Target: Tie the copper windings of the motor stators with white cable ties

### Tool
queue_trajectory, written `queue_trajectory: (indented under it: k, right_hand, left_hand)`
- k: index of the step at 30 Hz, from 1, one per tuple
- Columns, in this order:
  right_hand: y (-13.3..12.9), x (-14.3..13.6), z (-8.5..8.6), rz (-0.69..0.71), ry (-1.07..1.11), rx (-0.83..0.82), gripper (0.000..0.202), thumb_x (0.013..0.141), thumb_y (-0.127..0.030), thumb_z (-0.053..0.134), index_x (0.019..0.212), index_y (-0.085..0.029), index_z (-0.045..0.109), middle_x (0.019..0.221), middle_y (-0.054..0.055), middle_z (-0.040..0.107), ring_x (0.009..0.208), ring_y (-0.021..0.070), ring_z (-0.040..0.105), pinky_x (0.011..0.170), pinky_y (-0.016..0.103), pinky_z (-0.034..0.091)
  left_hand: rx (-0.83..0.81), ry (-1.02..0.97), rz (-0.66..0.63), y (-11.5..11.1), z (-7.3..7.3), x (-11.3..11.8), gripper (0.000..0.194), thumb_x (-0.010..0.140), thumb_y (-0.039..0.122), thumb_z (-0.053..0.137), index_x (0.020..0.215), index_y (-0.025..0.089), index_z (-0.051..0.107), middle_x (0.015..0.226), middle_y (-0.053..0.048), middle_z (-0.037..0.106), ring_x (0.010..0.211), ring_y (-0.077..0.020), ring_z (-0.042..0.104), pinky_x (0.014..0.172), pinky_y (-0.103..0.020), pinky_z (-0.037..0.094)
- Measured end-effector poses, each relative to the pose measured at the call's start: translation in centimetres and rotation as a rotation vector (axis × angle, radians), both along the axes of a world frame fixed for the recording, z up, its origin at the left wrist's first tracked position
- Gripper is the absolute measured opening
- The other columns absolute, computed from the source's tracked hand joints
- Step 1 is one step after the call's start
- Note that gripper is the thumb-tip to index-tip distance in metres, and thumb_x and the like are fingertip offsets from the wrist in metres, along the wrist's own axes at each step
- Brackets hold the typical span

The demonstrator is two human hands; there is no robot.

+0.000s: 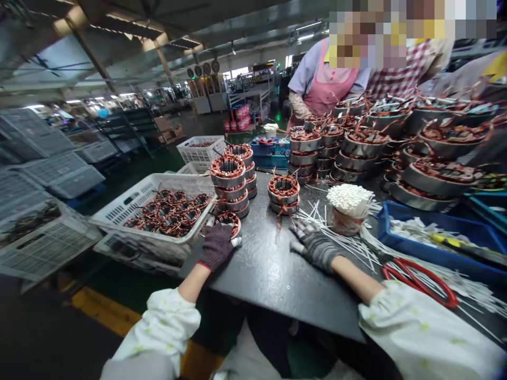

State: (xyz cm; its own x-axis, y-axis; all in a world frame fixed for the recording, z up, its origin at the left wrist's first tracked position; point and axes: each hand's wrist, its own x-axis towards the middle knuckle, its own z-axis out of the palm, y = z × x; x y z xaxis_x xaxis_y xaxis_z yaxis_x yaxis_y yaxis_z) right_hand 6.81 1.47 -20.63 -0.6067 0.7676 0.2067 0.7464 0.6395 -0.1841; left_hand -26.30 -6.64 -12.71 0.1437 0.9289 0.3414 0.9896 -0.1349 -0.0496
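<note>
- Left hand [217, 245]: dark glove, palm down at the near side of a low coil [234, 221], thumb parted from the fingers, which touch the ring; how firmly they close on it, I cannot tell
- Right hand [315, 245]: grey striped glove, fingers fanned wide over the table [257, 277], holding nothing, just beside the ends of loose white strips [358, 248]
- The low coil sits near the table's left edge, in front of a tall stack [229, 189]; it is a ring with copper-coloured windings on top, partly hidden by the glove
- The stack shows the same make: grey metal bands between copper rims, dark ribbed openings
- Between the hands, farther back, stands a short pair [283, 194] of coils, one on the other, copper leads hanging in front
- Left of the table, a white crate [113, 210] holds more coils
- Right of the right hand stands a bundle [348, 203] of white strips, upright
</note>
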Motion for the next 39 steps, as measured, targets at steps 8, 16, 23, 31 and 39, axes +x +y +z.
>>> queue_trajectory:
  k: [8,16,23,31,39]
  right_hand:
    - [0.7,3.3,2.3,-0.143,-0.080,0.016,0.053,0.096,-0.035,0.052,0.143,-0.009,0.056,0.148,0.023,0.053,0.139,0.0337,0.050,0.114,0.055,0.041]
    - [-9.7,4.3,2.2,0.021,0.078,0.060,0.048,0.094,-0.036,0.056,0.139,-0.021,0.062,0.146,0.015,0.058,0.138,0.0342,0.051,0.114,0.059,0.041]
    - [-12.5,9.2,0.0,-0.315,0.157,0.057,0.045,0.095,-0.032,0.051,0.135,-0.015,0.064,0.141,0.016,0.062,0.131,0.0350,0.057,0.109,0.058,0.048]
    - [-12.2,8.6,1.5,-0.321,0.227,0.116,0.048,0.097,-0.032,0.051,0.140,-0.013,0.058,0.141,0.019,0.061,0.130,0.0337,0.057,0.108,0.055,0.048]
    - [-13.2,6.2,4.1,-0.149,0.313,0.236,0.027,0.096,-0.034,0.055,0.118,-0.036,0.070,0.123,0.005,0.071,0.129,0.0288,0.055,0.117,0.057,0.033]
  left_hand:
    - [0.013,-0.026,-0.012,3.6,1.2,0.1,0.040,0.088,0.054,0.061,0.097,0.015,0.067,0.092,-0.016,0.073,0.096,-0.0379,0.067,0.093,-0.060,0.046]
    - [0.110,-0.001,-0.213,11.0,7.0,12.6,0.047,0.094,0.042,0.055,0.134,0.017,0.057,0.133,-0.016,0.065,0.133,-0.0321,0.052,0.120,-0.056,0.022]
    - [-0.154,-0.131,-0.165,16.6,7.4,17.7,0.035,0.083,0.048,0.069,0.084,0.014,0.069,0.086,-0.014,0.074,0.093,-0.0327,0.069,0.101,-0.058,0.042]
    - [-0.230,-0.061,-0.433,5.4,5.4,16.2,0.039,0.086,0.058,0.061,0.074,0.021,0.065,0.068,-0.002,0.067,0.080,-0.0258,0.068,0.109,-0.053,0.040]
    - [-0.211,-0.056,-0.573,-2.6,-0.3,20.2,0.020,0.088,0.040,0.065,0.085,0.021,0.068,0.078,-0.006,0.072,0.086,-0.0270,0.069,0.118,-0.057,0.033]
